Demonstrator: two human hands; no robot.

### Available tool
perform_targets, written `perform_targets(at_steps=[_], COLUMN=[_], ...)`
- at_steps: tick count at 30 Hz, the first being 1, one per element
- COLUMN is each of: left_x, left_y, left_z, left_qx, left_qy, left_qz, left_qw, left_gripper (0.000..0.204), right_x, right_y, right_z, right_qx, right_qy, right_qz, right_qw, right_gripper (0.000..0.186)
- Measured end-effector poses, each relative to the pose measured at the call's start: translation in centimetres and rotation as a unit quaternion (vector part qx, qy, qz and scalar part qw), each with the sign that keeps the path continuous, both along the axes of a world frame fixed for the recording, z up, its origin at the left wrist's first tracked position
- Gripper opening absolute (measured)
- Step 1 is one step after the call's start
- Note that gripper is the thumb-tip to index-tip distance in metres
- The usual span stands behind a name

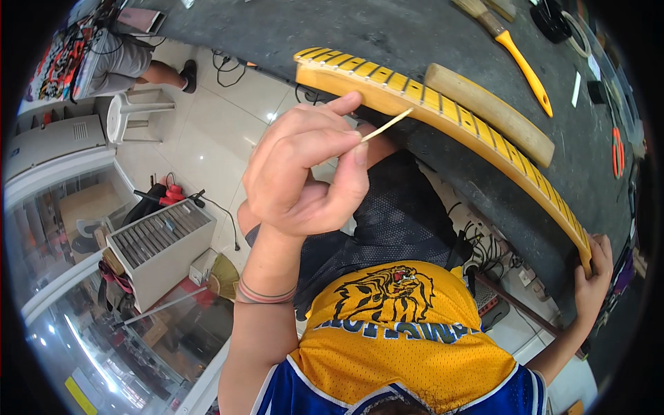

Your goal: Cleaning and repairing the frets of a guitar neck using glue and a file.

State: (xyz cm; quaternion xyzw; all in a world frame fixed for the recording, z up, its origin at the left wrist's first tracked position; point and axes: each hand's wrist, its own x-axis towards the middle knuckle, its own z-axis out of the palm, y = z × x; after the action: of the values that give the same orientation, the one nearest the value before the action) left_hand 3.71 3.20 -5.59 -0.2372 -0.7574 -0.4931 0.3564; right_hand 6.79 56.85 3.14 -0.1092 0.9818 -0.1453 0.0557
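Observation:
A yellow guitar neck with dark fret lines lies along the edge of a dark workbench. My left hand is raised in front of it and pinches a thin wooden stick between thumb and forefinger. The stick's tip points at the frets near the middle of the neck. My right hand grips the neck's near end at the bench edge, on the right.
A long wooden block lies behind the neck. A brush with an orange handle, orange pliers and a tape roll lie farther back. On the floor to the left stand a white plastic chair and a white slatted box. A seated person's leg shows there too.

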Motion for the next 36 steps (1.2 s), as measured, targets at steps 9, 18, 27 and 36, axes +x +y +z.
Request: perform_targets(at_steps=[9,18,27,36], left_x=[0.1,-0.4,-0.6,-0.5], left_y=[-1.7,-2.6,-2.5,-2.5], left_z=[-0.7,-1.0,-1.1,-0.8], left_qx=[0.037,0.001,-0.001,-0.01], left_qy=[0.03,0.036,0.042,0.037], left_qz=[0.035,0.053,0.057,0.059], left_qw=[0.998,0.998,0.997,0.998], left_gripper=[0.019,0.019,0.018,0.017], right_x=[0.0,0.1,0.0,0.0], right_y=[0.2,-0.5,-0.8,-0.1], right_z=[-0.3,-0.2,0.0,-0.3], right_qx=[-0.004,-0.021,-0.008,-0.017], right_qy=[-0.006,-0.006,-0.001,-0.003], right_qz=[-0.001,-0.016,-0.01,-0.006], right_qw=[1.0,1.0,1.0,1.0], right_gripper=[0.057,0.058,0.056,0.056])
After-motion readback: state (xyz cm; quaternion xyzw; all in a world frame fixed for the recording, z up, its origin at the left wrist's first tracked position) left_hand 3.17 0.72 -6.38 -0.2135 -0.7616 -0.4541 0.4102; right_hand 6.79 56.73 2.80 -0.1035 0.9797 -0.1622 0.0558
